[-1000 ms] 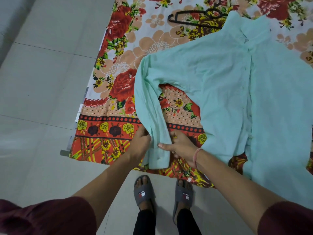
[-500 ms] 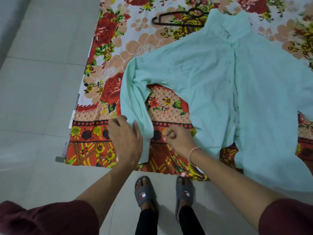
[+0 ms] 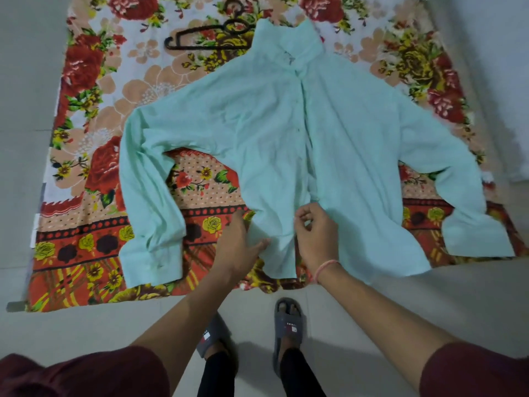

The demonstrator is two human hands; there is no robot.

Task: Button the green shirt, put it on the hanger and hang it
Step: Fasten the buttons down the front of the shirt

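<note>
Floor mat (image 3: 86,81): loud red-and-yellow floral thing, spread on pale tiles, sticking out well left of both hands.
Left sleeve of shirt: bent down along the mat, cuff lying flat out to the left of the left hand, not touched.
Hanger (image 3: 211,35): black, flat on the mat way up above the hands, right end tucked against the shirt's shoulder by the collar.
Left hand (image 3: 239,247): palm down, fingers spread loose, pressing the bottom hem of the left front panel, not really gripping anything.
Green shirt (image 3: 274,124): laid out front-up on the mat, collar far from the hands, bottom hem right under them, placket running up from between the two hands.
Right hand (image 3: 316,239): fingers curled, pinching the shirt's front edge low on the placket, pink band on the wrist.
Slippers (image 3: 289,325): grey, on the tiles just below the hands.
</note>
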